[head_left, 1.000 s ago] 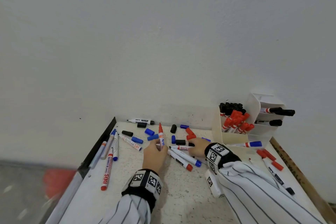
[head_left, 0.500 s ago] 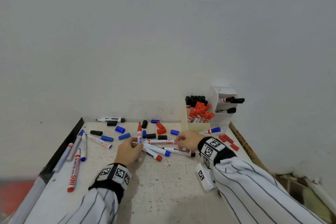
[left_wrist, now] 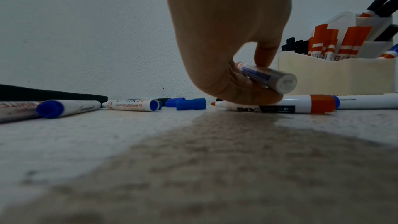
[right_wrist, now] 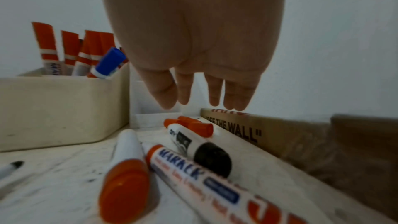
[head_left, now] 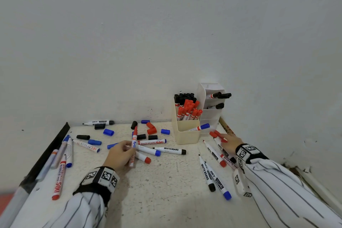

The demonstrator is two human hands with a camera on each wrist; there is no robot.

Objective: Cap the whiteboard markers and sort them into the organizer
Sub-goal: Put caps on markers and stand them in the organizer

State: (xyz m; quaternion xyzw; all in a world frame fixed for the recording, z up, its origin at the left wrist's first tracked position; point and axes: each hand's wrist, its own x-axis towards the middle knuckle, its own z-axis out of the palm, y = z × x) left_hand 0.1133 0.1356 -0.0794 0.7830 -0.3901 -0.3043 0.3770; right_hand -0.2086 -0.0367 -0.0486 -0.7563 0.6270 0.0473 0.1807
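Left hand grips a red-capped marker — cap end pointing away from the wrist, barrel over other markers lying under the fingers. Right hand holds nothing, fingers extended and relaxed above loose red caps. Organizer stands just beyond and left of the right hand — well right of the left hand.

The organizer sat at the tabletop's back right corner against the wall, markers standing in it, loose caps scattered to its left.
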